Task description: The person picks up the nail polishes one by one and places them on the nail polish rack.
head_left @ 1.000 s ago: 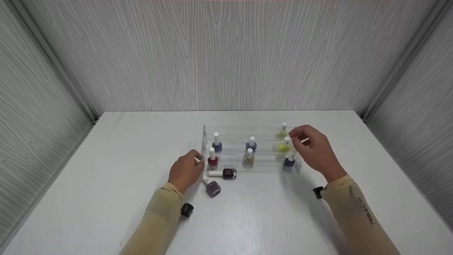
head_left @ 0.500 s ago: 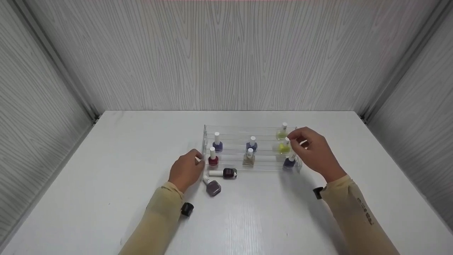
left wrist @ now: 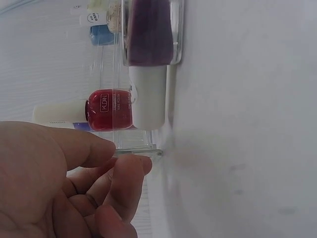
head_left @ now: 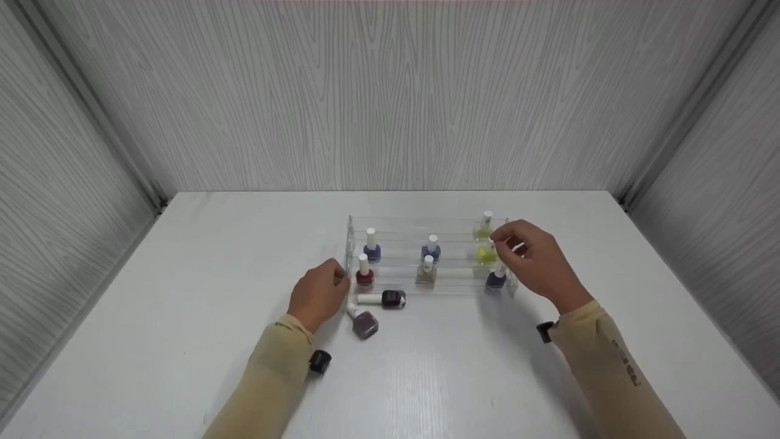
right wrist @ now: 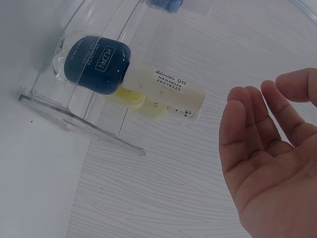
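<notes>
A clear stepped rack [head_left: 399, 225] holds several white-capped nail polish bottles. My left hand [head_left: 320, 292] pinches the rack's left side panel [left wrist: 143, 150] between thumb and fingers. Close by, a red nail polish [left wrist: 110, 110] stands on the lowest step. My right hand [head_left: 536, 262] is at the rack's right end, fingers loosely bent and holding nothing. In the head view its fingertips overlap the cap of a yellow nail polish [head_left: 485, 255]. Near it are a dark blue nail polish [right wrist: 99, 64] in front and a pale yellow-green one [head_left: 482, 233] on a higher step.
Two bottles lie on the white table [head_left: 439, 378] before the rack: a dark nail polish [head_left: 393, 299] and a mauve one [head_left: 365, 325]. Mid-rack stand a glittery beige bottle [head_left: 426, 275] and a blue-violet one [head_left: 431, 251]. Another violet bottle [head_left: 372, 252] stands at left.
My right hand has shifted slightly left, its fingertips now covering the yellow bottle's cap in the head view. My left hand stays at the rack's side, and the bottles keep their places.
</notes>
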The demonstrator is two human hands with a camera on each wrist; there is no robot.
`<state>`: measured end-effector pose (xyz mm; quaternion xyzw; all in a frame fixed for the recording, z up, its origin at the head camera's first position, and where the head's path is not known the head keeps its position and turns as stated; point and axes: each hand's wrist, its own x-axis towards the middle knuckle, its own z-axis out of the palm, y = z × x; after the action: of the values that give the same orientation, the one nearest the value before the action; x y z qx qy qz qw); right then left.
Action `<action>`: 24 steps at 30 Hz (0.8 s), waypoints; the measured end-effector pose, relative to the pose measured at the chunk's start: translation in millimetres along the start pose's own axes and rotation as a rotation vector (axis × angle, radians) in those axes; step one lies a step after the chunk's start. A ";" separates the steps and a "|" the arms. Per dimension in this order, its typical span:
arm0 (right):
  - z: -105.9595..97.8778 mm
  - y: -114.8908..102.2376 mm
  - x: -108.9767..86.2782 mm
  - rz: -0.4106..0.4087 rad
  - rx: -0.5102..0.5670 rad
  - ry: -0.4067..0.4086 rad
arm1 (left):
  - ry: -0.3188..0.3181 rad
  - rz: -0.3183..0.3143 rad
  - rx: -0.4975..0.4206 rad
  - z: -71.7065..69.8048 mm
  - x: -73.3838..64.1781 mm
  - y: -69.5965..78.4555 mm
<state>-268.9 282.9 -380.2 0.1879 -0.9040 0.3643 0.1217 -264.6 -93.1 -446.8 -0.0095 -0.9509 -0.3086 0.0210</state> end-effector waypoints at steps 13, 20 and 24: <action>2.0 1.5 -0.9 0.008 0.000 -0.044 | -0.002 0.021 0.001 3.0 0.8 -3.1; 5.6 -0.4 -0.1 0.006 -0.001 -0.069 | 0.004 0.019 -0.003 2.5 0.8 -4.1; 4.0 -1.0 0.1 0.011 0.008 -0.079 | 0.014 0.023 -0.008 1.8 1.7 -3.3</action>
<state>-268.9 279.4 -382.3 0.1976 -0.9076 0.3609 0.0833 -266.4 -94.7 -450.1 -0.0183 -0.9494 -0.3121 0.0310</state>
